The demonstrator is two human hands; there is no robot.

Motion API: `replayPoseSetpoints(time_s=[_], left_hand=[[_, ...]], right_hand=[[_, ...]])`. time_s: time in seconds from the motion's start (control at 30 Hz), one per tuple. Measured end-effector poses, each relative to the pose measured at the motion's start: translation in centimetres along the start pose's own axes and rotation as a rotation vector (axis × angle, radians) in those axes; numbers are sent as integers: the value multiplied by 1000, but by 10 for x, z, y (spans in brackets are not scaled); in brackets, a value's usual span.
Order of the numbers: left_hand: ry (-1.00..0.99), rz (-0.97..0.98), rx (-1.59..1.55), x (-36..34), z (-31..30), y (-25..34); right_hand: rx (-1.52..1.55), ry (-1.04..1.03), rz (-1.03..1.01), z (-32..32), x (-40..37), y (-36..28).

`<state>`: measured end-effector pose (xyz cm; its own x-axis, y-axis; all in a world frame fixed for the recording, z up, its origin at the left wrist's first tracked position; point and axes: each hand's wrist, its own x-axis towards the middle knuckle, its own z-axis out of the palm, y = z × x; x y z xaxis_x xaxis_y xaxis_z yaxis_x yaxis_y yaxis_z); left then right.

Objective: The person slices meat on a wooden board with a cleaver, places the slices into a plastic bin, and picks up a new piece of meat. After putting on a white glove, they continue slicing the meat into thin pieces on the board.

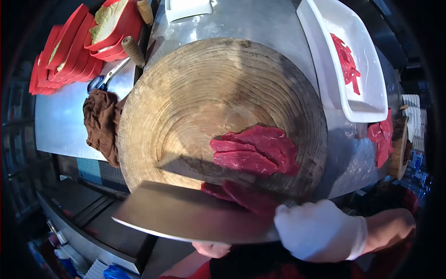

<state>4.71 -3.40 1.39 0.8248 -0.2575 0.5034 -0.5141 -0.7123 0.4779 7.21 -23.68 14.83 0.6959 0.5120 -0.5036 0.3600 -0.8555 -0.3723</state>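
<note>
A large cleaver [195, 214] is tilted over the near edge of the round wooden block [200, 79]. My right hand [320, 230], in a white glove, is wrapped round its handle. Behind the blade, a piece of red meat [251, 196] shows in part. Flat slices of red meat [260, 149] lie on the block, right of its middle. Below the blade's lower edge a small part of my left hand [212, 249] is visible; its fingers are mostly hidden, and what it holds cannot be made out.
A white tub [327, 88] with meat strips stands at the right, more meat [382, 139] beside it. On the left are a brown cloth [101, 123], scissors [104, 78] and stacked red trays [69, 46]. A white container [188, 8] sits at the top.
</note>
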Motion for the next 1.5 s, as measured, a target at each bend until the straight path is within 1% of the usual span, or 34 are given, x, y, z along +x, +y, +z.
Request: replayPoseSetpoints(time_s=[0.07,0.1,0.13,0.17,0.2,0.27,0.33,0.37,0.4,0.47,0.5,0.53,0.6,0.63,0.67,0.73,0.77,0.8,0.83,0.97,1.03,1.07,1.13,1.27,1.33,1.37,1.43,1.47,1.5], left_hand=[[20,3,-33,11,-3,4],[33,8,-47,17,-5,9],[-23,56,-96,14,-9,3],[-3,54,-130,13,-7,3],[18,58,-162,14,-5,4],[30,100,-174,16,-6,5],[31,66,-147,14,-10,6],[18,25,-173,17,-11,8],[23,30,-169,16,-10,9],[19,43,-128,15,-10,9],[30,46,-104,17,-9,13],[23,61,-98,16,-9,13],[56,79,-118,12,-7,9],[28,65,-82,10,-12,11],[70,92,-57,-7,-7,0],[-24,-10,-221,-31,-12,-11],[97,-29,-130,-35,-4,-11],[92,-36,-127,-38,-2,-11],[97,-28,-127,-37,-1,-10],[115,10,-142,-34,4,-6],[126,22,-156,-31,7,-4],[133,23,-160,-30,7,-3],[148,26,-170,-27,9,-3],[193,40,-203,-20,11,-2],[222,52,-228,-16,12,-2],[239,60,-237,-13,11,-3],[272,74,-254,-8,11,-4],[283,65,-253,1,5,-2],[134,68,-199,14,-5,0]], right_hand=[[123,115,-65,5,29,-3],[162,127,-108,2,35,0],[209,147,-144,-2,38,1],[231,228,-133,2,37,1],[275,252,-133,3,34,2],[276,382,-164,17,21,-1],[101,240,-76,22,-15,3],[54,207,-57,25,-33,12],[98,90,68,24,-44,21],[153,92,179,24,-54,30],[59,249,156,32,-56,30],[70,263,158,32,-59,28],[80,209,111,25,-66,25],[141,171,83,18,-73,21],[111,204,57,18,-81,16],[-45,120,53,18,-98,8],[-38,116,52,13,-102,7],[28,7,124,8,-105,6],[93,-103,194,5,-105,6],[81,-150,202,5,-95,8],[55,-105,156,6,-86,9],[55,-118,152,8,-81,10],[25,-52,110,10,-73,9],[-15,-99,77,5,-55,9],[61,-38,56,3,-41,7],[52,-46,60,1,-31,8],[233,-25,-5,-4,-8,8],[221,-33,-7,-3,6,7],[240,38,-36,1,19,5]])
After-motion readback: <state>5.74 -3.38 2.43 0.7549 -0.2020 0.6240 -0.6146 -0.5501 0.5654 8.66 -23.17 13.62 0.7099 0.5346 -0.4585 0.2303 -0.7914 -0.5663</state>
